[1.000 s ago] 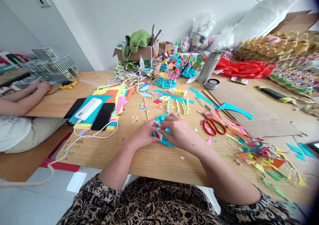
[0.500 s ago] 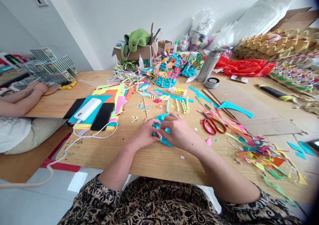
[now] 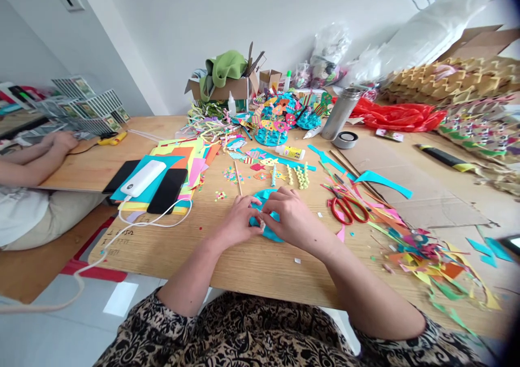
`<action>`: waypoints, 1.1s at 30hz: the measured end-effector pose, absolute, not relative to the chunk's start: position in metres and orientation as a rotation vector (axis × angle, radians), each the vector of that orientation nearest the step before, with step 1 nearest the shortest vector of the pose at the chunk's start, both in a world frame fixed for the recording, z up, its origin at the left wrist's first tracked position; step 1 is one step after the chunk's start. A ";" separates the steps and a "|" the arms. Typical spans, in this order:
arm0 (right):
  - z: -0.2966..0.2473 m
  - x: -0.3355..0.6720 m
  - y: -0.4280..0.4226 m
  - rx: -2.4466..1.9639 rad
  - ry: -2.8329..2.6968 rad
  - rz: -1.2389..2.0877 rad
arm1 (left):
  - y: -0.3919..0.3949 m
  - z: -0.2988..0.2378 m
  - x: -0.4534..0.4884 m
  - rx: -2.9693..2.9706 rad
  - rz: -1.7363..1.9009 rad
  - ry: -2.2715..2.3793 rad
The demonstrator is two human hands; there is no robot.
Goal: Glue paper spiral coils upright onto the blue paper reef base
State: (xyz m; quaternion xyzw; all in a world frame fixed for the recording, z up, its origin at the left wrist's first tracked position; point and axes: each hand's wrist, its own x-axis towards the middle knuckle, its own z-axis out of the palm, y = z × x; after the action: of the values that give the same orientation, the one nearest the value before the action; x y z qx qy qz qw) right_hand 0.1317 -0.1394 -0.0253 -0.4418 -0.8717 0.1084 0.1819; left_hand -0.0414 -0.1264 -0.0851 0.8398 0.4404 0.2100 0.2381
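A round blue paper piece (image 3: 271,233) lies on the table in front of me, partly covered by both hands. My left hand (image 3: 238,221) rests at its left edge, thumb and fingers closed in a pinch. From the right, my right hand (image 3: 293,215) reaches over it with curled fingers that meet the left fingertips. A small whitish bit shows between the fingertips, too small to name. Just beyond stand a light blue twisted paper piece (image 3: 273,175) and several yellow twisted paper strips (image 3: 301,176). Patterned paper fish (image 3: 270,161) lie behind them.
Red-handled scissors (image 3: 350,210) and paper scraps (image 3: 436,256) lie to the right. A glue bottle (image 3: 290,152), a steel flask (image 3: 341,113) and finished blue decorations (image 3: 273,134) stand farther back. Coloured paper with a power bank (image 3: 143,178) and phone (image 3: 167,190) is left. Another person's arms (image 3: 44,155) are far left.
The view has shifted slightly. Both hands stay pinched together over the blue piece, with only small finger movement.
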 end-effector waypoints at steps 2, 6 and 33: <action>-0.025 0.132 -0.140 -1.244 -2.463 0.294 | -0.127 -0.083 -0.041 2.294 0.586 1.214; -0.025 0.132 -0.140 -1.255 -2.479 0.295 | -0.129 -0.081 -0.040 2.328 0.587 1.207; -0.024 0.131 -0.140 -1.281 -2.472 0.306 | -0.130 -0.082 -0.040 2.386 0.560 1.111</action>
State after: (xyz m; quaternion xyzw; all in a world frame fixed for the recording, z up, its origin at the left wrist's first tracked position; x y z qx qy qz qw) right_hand 0.1310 -0.1398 -0.0240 -0.4506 -0.8698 0.1078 0.1695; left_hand -0.0402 -0.1297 -0.0816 0.8642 0.4026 0.2028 0.2236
